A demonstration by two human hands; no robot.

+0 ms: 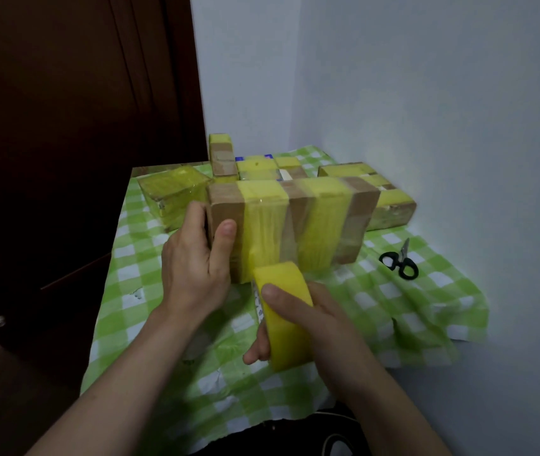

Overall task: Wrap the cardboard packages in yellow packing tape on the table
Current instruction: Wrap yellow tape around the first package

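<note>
Right now, at the left of the frame, a dark brown wooden door (64, 143) stands beside the table, which is covered by a green-and-white checked cloth (393, 311). On the cloth's left edge lies a small box fully wrapped in yellow tape (171, 192). Just right of it, your left hand (196, 258) clasps the left end of the long brown cardboard package (295, 222) at centre frame, thumb pressed on its front face and fingers curled around the end. That package stands on the cloth and already carries two wide yellow tape bands around it, with bare cardboard between and at both ends. Below it, your right hand (298, 324) grips the roll of yellow packing tape (286, 311), thumb across the roll's outer face and fingers wrapped around it; the roll's top touches the bottom of the left band. Behind the package, toward the upper middle, sit several smaller partly taped boxes (255, 166), one standing upright. To the right, another partly taped flat package (390, 199) lies against the pale wall. Further right, small black-handled scissors (399, 261) rest on the cloth, well apart from your hands.
</note>
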